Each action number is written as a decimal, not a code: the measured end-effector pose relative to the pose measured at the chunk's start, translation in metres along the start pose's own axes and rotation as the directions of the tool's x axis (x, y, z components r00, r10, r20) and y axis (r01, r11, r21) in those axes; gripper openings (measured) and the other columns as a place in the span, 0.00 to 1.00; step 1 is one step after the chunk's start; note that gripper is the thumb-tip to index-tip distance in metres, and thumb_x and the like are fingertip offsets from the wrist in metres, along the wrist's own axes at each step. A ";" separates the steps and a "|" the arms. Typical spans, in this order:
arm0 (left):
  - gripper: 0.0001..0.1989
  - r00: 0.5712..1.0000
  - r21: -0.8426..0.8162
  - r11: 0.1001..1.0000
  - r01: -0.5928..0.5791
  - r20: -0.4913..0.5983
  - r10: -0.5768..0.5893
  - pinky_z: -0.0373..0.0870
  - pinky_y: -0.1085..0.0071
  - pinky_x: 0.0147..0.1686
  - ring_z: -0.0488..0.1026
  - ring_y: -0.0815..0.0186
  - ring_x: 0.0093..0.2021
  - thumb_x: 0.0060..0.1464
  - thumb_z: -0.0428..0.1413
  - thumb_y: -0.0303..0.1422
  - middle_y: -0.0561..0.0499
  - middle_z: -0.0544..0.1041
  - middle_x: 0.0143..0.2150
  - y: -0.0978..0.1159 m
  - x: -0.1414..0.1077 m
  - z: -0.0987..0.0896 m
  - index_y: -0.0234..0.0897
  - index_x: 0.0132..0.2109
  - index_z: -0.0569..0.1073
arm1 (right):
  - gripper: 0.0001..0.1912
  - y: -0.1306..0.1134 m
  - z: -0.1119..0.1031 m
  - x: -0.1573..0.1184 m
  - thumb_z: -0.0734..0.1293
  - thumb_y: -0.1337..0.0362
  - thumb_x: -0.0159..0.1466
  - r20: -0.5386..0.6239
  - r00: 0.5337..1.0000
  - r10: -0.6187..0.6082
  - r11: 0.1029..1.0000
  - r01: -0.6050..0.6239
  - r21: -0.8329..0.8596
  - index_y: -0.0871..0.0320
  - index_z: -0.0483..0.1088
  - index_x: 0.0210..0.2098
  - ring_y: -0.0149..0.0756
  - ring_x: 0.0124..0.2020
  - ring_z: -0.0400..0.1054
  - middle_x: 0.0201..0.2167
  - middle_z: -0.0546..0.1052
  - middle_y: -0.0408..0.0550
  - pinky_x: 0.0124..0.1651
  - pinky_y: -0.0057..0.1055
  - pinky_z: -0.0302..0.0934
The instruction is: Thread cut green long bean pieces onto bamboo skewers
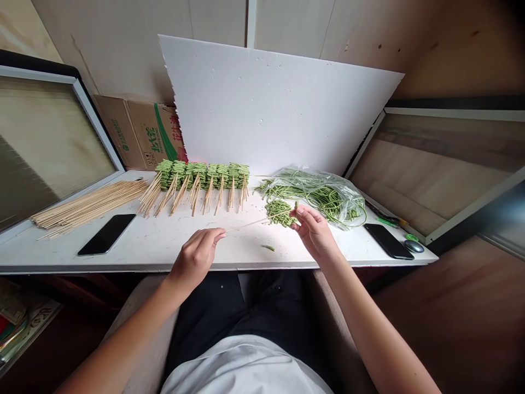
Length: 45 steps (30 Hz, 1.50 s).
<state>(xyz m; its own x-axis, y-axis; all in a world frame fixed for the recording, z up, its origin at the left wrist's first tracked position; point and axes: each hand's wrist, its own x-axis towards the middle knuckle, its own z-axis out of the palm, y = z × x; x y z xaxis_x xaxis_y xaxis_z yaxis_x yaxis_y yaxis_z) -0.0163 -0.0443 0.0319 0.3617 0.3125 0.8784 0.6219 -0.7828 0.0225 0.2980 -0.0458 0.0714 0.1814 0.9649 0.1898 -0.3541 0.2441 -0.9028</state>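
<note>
"What's at the middle of it all?"

"A folded bundle of green long beans (279, 212) sits on the far end of a thin bamboo skewer (254, 221), over the white tabletop (246, 257), between the person's two hands."

"How do the hands grip?"

"The right hand (314, 230) presses its thumb and fingers together at the bundle's right end, pinching the beans; whether they also reach the skewer's tip can't be told. The left hand (196, 257) pinches the skewer's bare end in its fingertips."

"And around them?"

"A short bean piece (268, 247) lies on the table just below the bundle. To the right is a clear plastic bag of long beans (315, 194), with a black phone (389, 241) beyond it. Toward the back, a row of bean-filled skewers (203, 175) lies with the points facing the person. Further left are a heap of loose bamboo skewers (88, 205) and a second black phone (106, 234)."
</note>
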 end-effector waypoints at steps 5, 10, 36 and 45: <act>0.20 0.999 -0.037 0.998 0.053 0.013 -0.052 0.81 0.72 0.44 0.83 0.66 0.39 0.62 0.46 0.12 0.50 0.83 0.39 -0.002 -0.005 0.002 0.37 0.51 0.73 | 0.10 0.006 0.004 -0.002 0.81 0.54 0.57 0.017 0.995 -0.097 0.992 0.098 -0.078 0.50 0.82 0.33 0.36 0.37 0.67 0.34 0.75 0.45 0.37 0.31 0.63; 0.22 0.991 -0.084 0.988 0.130 0.022 -0.129 0.81 0.74 0.41 0.83 0.68 0.37 0.57 0.43 0.11 0.52 0.80 0.34 -0.005 -0.010 0.007 0.36 0.47 0.74 | 0.09 0.014 0.004 -0.007 0.80 0.55 0.60 0.024 0.981 -0.192 0.973 0.194 -0.127 0.51 0.82 0.35 0.33 0.36 0.65 0.34 0.75 0.43 0.41 0.32 0.62; 0.16 0.973 -0.201 0.953 0.226 0.000 -0.231 0.79 0.74 0.39 0.81 0.68 0.34 0.62 0.50 0.17 0.53 0.82 0.33 -0.009 -0.018 0.015 0.36 0.42 0.79 | 0.12 0.009 0.031 -0.036 0.75 0.51 0.65 0.021 0.919 -0.394 0.852 0.374 -0.367 0.51 0.77 0.39 0.40 0.38 0.66 0.39 0.75 0.49 0.37 0.36 0.61; 0.20 0.938 -0.257 0.908 0.330 0.196 -0.286 0.74 0.75 0.31 0.75 0.69 0.28 0.53 0.44 0.15 0.53 0.75 0.28 -0.008 -0.020 0.021 0.36 0.38 0.77 | 0.11 0.020 0.028 -0.031 0.74 0.51 0.65 0.066 0.891 -0.449 0.808 0.436 -0.396 0.50 0.78 0.39 0.41 0.41 0.67 0.38 0.75 0.48 0.44 0.39 0.63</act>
<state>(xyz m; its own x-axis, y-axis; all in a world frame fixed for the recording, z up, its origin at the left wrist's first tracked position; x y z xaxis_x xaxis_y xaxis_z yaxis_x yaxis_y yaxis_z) -0.0143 -0.0332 0.0042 0.2976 0.6223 0.7240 0.5061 -0.7459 0.4331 0.2599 -0.0680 0.0578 0.2604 0.7568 0.5995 0.1567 0.5796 -0.7997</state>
